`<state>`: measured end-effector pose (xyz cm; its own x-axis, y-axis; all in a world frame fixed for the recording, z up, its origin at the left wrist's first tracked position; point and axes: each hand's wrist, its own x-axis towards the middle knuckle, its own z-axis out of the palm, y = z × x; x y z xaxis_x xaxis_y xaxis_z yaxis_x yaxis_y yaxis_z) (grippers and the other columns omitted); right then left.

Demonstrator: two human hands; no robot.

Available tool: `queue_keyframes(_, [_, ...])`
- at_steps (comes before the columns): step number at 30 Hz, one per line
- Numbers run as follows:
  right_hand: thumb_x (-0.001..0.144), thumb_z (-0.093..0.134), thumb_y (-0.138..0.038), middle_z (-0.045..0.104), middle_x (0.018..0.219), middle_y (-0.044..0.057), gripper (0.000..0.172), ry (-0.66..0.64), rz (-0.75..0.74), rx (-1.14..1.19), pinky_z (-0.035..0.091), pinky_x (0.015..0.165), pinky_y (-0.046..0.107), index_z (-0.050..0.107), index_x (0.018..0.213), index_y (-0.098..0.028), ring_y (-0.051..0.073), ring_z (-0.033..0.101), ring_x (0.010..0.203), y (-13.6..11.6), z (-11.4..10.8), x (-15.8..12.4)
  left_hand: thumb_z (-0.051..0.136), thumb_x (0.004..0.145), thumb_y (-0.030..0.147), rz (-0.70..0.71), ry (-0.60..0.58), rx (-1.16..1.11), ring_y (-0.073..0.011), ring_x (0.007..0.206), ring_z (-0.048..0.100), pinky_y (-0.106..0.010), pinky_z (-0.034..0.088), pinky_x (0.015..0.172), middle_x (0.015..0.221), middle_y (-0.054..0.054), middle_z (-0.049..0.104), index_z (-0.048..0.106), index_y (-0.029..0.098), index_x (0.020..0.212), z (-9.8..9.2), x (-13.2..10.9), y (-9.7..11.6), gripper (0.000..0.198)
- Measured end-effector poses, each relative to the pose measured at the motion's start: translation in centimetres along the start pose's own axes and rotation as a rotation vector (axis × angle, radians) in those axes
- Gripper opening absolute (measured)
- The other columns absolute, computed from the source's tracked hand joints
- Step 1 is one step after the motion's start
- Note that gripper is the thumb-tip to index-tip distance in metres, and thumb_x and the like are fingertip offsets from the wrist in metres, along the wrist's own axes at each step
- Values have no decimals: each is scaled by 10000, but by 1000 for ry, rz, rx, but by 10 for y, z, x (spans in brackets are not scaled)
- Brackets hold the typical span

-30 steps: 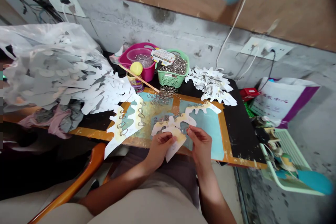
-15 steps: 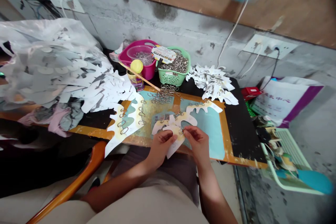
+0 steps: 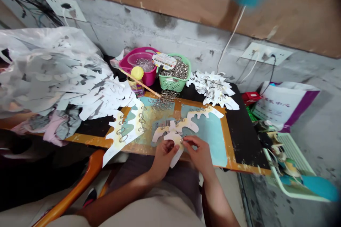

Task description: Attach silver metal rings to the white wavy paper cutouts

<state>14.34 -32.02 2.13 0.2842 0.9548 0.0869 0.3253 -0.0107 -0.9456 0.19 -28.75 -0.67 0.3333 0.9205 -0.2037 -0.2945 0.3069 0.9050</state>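
Fingers of my left hand (image 3: 163,158) pinch a white cut-out piece (image 3: 174,161) over the near table edge. My right hand (image 3: 198,151) is closed on a small metal ring (image 3: 182,141) at that piece's upper right edge. Just beyond lies another white cut-out (image 3: 186,123) with rings along its edge. To the left, two scalloped white strips (image 3: 135,129) carry several metal rings on yellowish patches. A further ringed strip (image 3: 210,111) rests at the right. Loose metal rings (image 3: 165,101) are heaped past my hands.
A green basket (image 3: 173,84) full of metal rings stands beside a pink basket (image 3: 149,78). A stick (image 3: 141,84) lies across a small yellow-topped can (image 3: 137,87). White cut-outs spill from a clear bag (image 3: 53,39) at left; more are piled (image 3: 210,87) at right.
The view has tilted slightly, so the table sits lower in the picture. My right hand stays at the ring on the piece. Blurred blue blades have shifted at the top.
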Motion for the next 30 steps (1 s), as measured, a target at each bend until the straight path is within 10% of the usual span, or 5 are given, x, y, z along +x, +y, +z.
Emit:
queue_keyframes(5, [853,636,-238,672,851,29,61,-84,-31,-53,480,719,296,657,812,-198,194,614,783,6,-18,2,652,875,415,27,-159,-44,-209,980,656,-329,513,852,1079,-93,688,479,196,1272,-5,-15,-2,484])
queue_keyframes(10, [841,585,-142,623,796,14,91,-294,-66,-318,432,687,289,632,787,-198,179,578,738,26,-43,3,630,875,379,323,-542,549,-184,765,682,-283,531,715,816,-55,715,644,171,882,-24,-42,-1,209])
queue_keyframes(15, [843,581,-123,555,924,54,100,-287,-205,-445,432,769,321,639,799,-191,212,547,873,48,-50,1,562,892,162,747,-494,1072,-254,1129,614,-421,467,987,1160,-116,681,589,186,1143,-6,-7,-2,254])
queue_keyframes(21, [928,527,-174,507,821,34,135,-214,-249,-459,419,645,284,654,888,-199,180,534,720,60,-45,-13,655,848,197,598,-616,1243,-230,1049,627,-545,182,1190,1006,-39,693,532,183,1055,12,51,-12,241])
queue_keyframes(30, [974,490,-184,573,851,58,146,-191,-312,-468,461,747,340,624,919,-205,223,558,836,60,-48,-38,592,899,198,723,-647,1270,-249,1189,525,-562,97,1198,1004,9,721,691,260,993,4,47,-16,150])
